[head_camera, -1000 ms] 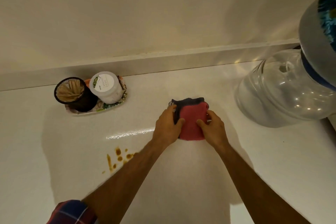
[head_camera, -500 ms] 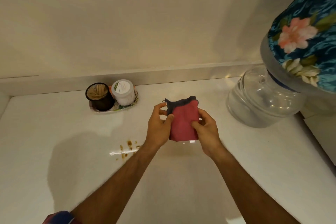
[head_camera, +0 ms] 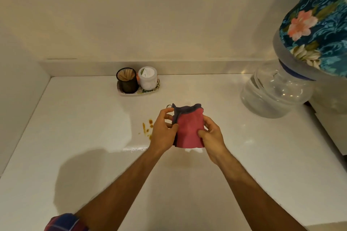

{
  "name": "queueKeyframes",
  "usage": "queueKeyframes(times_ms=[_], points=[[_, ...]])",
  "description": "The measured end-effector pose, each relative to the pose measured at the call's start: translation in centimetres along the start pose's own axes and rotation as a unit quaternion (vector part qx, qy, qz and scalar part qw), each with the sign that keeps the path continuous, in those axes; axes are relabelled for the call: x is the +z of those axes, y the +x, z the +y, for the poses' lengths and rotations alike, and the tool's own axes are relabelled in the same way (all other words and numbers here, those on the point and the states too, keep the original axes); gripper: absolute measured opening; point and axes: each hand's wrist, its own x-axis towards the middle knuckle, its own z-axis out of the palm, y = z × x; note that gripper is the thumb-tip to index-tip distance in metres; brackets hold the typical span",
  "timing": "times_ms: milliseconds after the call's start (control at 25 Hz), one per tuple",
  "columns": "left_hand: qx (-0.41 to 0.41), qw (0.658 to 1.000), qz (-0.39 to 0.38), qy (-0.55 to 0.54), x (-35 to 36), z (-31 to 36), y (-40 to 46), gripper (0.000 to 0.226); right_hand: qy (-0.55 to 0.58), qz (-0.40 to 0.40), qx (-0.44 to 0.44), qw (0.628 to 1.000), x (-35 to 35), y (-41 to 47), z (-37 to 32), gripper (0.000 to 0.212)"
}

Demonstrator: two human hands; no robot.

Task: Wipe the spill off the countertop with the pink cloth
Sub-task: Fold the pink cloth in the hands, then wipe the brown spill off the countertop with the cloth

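White countertop [head_camera: 244, 155], brown spill [head_camera: 147, 128] still unwiped: left hand [head_camera: 163, 133] and right hand [head_camera: 212, 137] pinching pink cloth [head_camera: 189, 129], holding it above.

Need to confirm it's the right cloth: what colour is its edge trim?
Dark purplish-blue trim on the pink cloth, clearest along its top edge in the head view.

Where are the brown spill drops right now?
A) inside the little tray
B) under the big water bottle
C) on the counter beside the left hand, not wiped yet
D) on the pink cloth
C: the spill sits on the white countertop just beside the left hand, while both hands hold the pink cloth up.
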Motion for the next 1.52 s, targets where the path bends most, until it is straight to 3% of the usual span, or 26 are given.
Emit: queueKeyframes(times_ms=[280,360,440,560,640,760,880,1000,1080,1160,1280,1520], points=[[-0.026,0.998,-0.062,0.0,0.4,-3.1,-1.9,0.058,-0.031,0.072,-0.013,0.997,-0.9,-0.9,1.5,0.049],[-0.073,0.994,-0.081,0.004,-0.5,-6.9,-1.3,0.056,-0.086,0.057,0.002,0.995,0.3,1.1,3.1,0.05],[-0.043,0.995,-0.073,0.053,-1.2,-7.4,-1.6,0.057,-0.165,0.07,-0.022,0.984,-0.6,1.6,1.8,0.056],[0.02,0.984,-0.056,0.17,-4.0,-8.3,-0.6,0.06,-0.363,0.066,-0.103,0.924,-0.6,3.1,0.9,0.053],[0.028,0.964,-0.054,0.257,-6.9,-9.8,0.5,0.064,-0.45,0.005,-0.118,0.885,0.7,3.8,2.0,0.052],[0.035,0.918,-0.076,0.387,-11.4,-12.8,1.2,0.078,-0.518,-0.095,-0.098,0.844,2.6,3.7,6.1,0.05],[0.064,0.872,-0.087,0.477,-14.7,-14.8,2.7,0.087,-0.545,-0.079,-0.135,0.824,2.7,4.4,7.8,0.046],[0.09,0.835,-0.106,0.532,-15.9,-16.2,3.4,0.09,-0.627,-0.047,-0.21,0.748,1.2,6.0,8.6,0.059],[0.1,0.824,-0.101,0.549,-15.9,-17.0,3.5,0.087,-0.666,-0.095,-0.158,0.723,0.6,6.8,9.2,0.07],[0.107,0.822,-0.092,0.551,-15.9,-17.6,3.6,0.086,-0.668,-0.116,-0.112,0.726,1.0,7.7,10.3,0.073],[0.115,0.825,-0.092,0.545,-16.0,-18.1,4.1,0.086,-0.663,-0.058,-0.099,0.74,3.1,9.3,10.6,0.072],[0.129,0.829,-0.079,0.539,-15.9,-19.2,4.4,0.087,-0.648,-0.032,-0.127,0.75,10.2,15.0,9.2,0.066]])
